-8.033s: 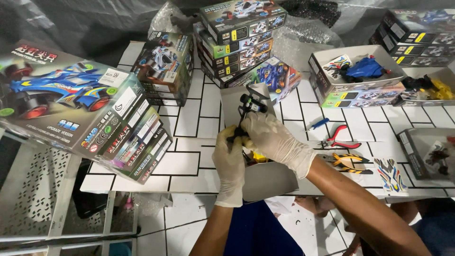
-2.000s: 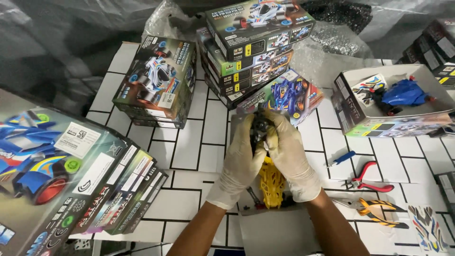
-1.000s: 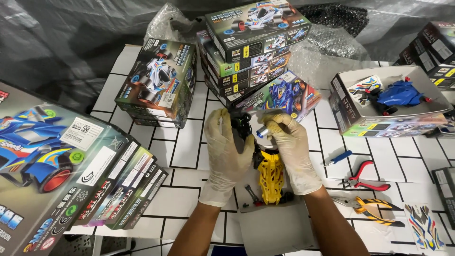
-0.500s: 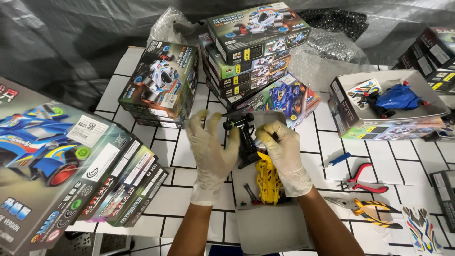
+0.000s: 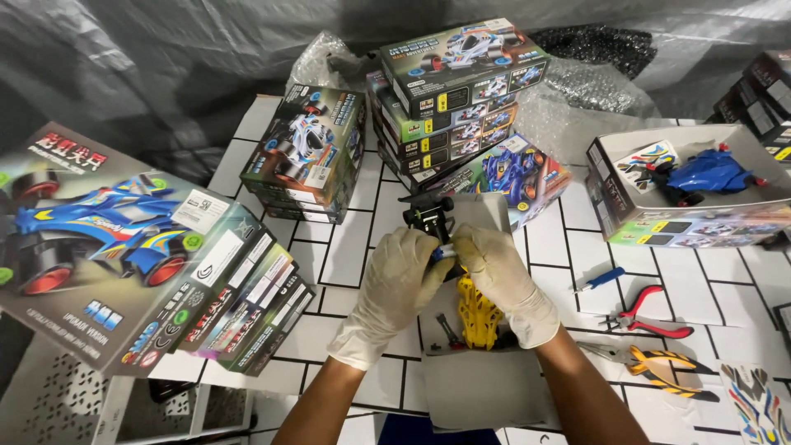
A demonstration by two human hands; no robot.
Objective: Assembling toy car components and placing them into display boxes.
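Looks like a model car build that's somewhere in the middle. The person has both gloved hands up over an open grey tray (image 5: pixel 486 387) near the front edge of the worktop (image 5: pixel 354 239). The left hand (image 5: pixel 401 276) is curled around the side of a black chassis (image 5: pixel 428 221), and the right hand (image 5: pixel 500 276) is closed on it from the other side, fingertips pinching a small blue bit (image 5: pixel 445 251) right where the two hands meet. So the chassis is held in the air, just above the tray, with its black wheels or rollers showing at the far end.

Judging by that, the frame is partly put together but the body isn't on: the yellow shell (image 5: pixel 478 313) lies loose in the tray under the hands. The red-handled cutters (image 5: pixel 655 313), blue screwdriver (image 5: pixel 601 280) and yellow-and-black pliers (image 5: pixel 651 367) sit toward the right edge, untouched. A finished-looking blue car (image 5: pixel 709 173) rests in an open box (image 5: pixel 610 198) at the far right corner, and sealed kit boxes (image 5: pixel 453 91) are stacked along the back.
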